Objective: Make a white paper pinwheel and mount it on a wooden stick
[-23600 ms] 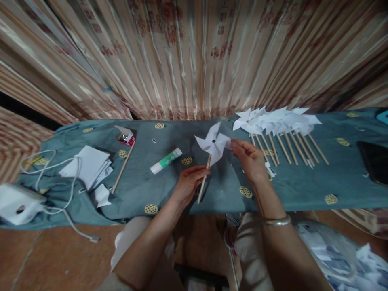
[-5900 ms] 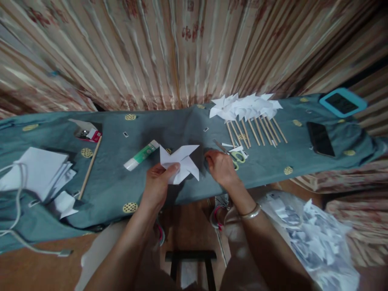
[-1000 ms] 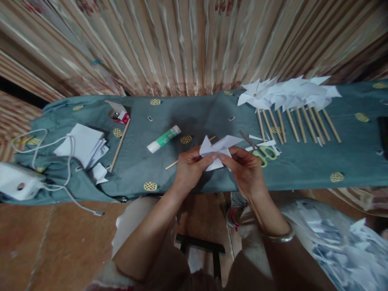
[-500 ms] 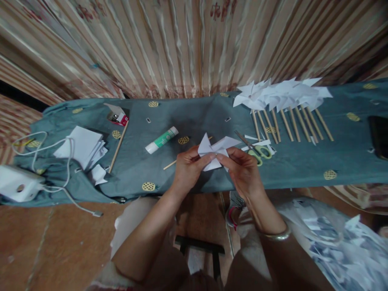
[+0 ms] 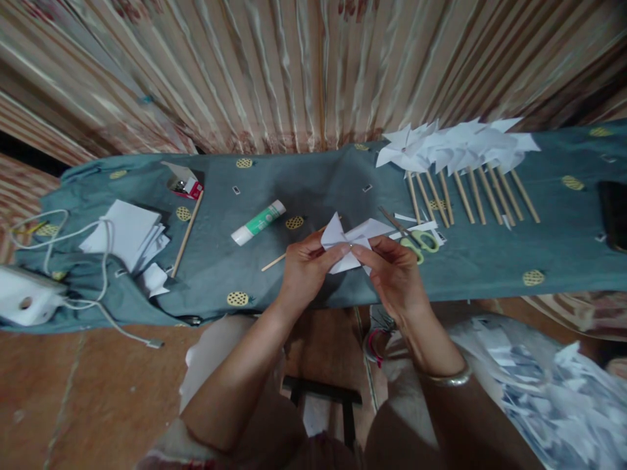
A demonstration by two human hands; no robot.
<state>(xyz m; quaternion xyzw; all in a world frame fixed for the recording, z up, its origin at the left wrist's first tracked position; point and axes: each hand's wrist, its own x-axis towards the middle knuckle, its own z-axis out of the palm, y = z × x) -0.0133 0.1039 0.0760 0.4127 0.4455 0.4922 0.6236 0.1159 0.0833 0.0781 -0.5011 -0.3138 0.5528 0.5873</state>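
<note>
Between my hands is a white paper pinwheel (image 5: 347,262), its folded blades pointing outward. My left hand (image 5: 308,266) pinches its left side, thumb close to the centre. From the other side my right hand (image 5: 396,267) grips it, thumb and finger at a small shiny pin (image 5: 351,247) in the middle. A thin wooden stick (image 5: 274,262) lies on the cloth and passes behind my left hand. Just beyond my right hand are scissors (image 5: 420,245) with green handles, resting among white paper strips (image 5: 405,218).
Finished paper pinwheels (image 5: 450,149) on sticks lie in a row at the back right. A glue stick (image 5: 258,222), a small red box (image 5: 186,183), another wooden stick (image 5: 187,235), stacked paper (image 5: 125,232) and a white cabled device (image 5: 29,297) are leftward. A bag of paper scraps (image 5: 548,391) stands lower right.
The view has shifted slightly. Both hands keep their hold on the pinwheel at nearly the same spot, with the thumbs still by its centre.
</note>
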